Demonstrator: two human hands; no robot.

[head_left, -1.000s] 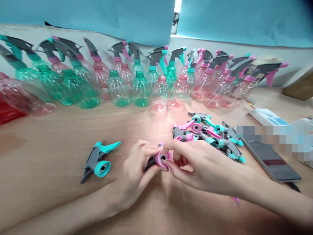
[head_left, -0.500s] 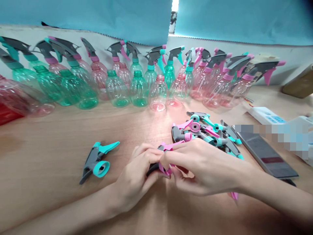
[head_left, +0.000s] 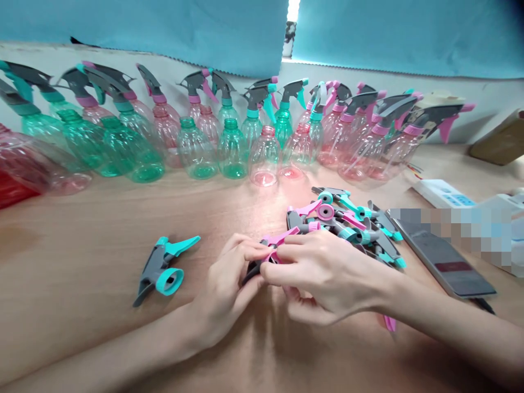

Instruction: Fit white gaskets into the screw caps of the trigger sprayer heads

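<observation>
Low over the middle of the table, a grey and pink spray trigger head (head_left: 286, 236) is held between both hands. My left hand (head_left: 229, 278) is closed around its dark body from the left. The fingers of my right hand (head_left: 323, 275) are bent against its pink parts from the right and cover much of it. To the left, a grey and teal spray head (head_left: 164, 270) lies on the wooden table (head_left: 102, 234). Beyond my right hand is a pile of grey spray heads (head_left: 344, 218) with pink and teal parts.
Rows of green bottles (head_left: 233, 150) and pink bottles (head_left: 265, 158) stand along the back, many topped with spray heads. A dark flat device (head_left: 446, 256) and a white power strip (head_left: 442, 191) lie at the right. A red container (head_left: 20, 169) sits at the far left.
My right fingers have shifted slightly left over the spray head. Its pink lever now shows more and sits a little lower and further left. The lone teal spray head has not moved.
</observation>
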